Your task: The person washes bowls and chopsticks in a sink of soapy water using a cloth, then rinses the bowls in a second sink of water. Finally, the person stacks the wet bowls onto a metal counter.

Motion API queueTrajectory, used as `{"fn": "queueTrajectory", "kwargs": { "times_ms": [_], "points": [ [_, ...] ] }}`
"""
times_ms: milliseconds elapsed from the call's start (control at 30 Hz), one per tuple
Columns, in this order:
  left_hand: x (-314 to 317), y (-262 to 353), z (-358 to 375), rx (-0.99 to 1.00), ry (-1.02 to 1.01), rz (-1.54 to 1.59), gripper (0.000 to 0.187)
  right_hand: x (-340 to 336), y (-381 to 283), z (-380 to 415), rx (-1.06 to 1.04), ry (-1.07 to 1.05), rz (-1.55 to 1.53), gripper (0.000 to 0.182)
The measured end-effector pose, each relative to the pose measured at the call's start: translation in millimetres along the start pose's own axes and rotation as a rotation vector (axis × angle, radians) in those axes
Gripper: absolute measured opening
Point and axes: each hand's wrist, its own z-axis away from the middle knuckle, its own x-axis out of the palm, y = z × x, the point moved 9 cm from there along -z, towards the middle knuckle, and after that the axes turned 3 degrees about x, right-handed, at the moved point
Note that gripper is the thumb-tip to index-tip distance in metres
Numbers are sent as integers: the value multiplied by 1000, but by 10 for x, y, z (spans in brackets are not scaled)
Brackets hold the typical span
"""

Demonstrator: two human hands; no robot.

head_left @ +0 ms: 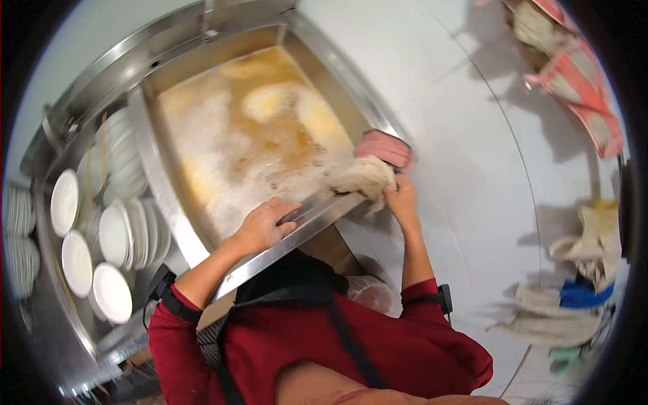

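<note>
My left hand (265, 226) rests on the front rim of a steel sink (312, 226), its fingers apart and holding nothing. The sink holds murky, foamy water (256, 135). At the sink's front right corner, my right hand (402, 197) has its fingers closed on the edge of a beige cloth (364, 178), which drapes over the rim. Just behind that cloth, a folded pink cloth (385, 148) lies on the corner, close to my right hand.
Left of the sink, a second basin (74, 314) holds stacks of white plates (115, 233). More plates (17, 209) stand at the far left. Cloths hang at the right: a red-and-white one (574, 88), beige ones (557, 317) and a blue one (586, 294).
</note>
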Motion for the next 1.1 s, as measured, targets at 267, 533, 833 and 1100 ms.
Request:
{"fn": "queueTrajectory", "kwargs": {
  "times_ms": [267,533,833,1100],
  "points": [
    [-445,-129,436,-102,315,-89,34,83,-435,-583,-229,38,124,31],
    [-829,-244,1037,-201,713,37,27,121,-296,-937,-69,-409,-222,33],
    [-1665,-506,3266,-657,1569,-645,27,196,-159,-1244,-222,-91,296,30],
    [-1818,-1939,4513,-1507,1116,-511,50,-52,-429,-1447,-205,32,258,29]
  ]
}}
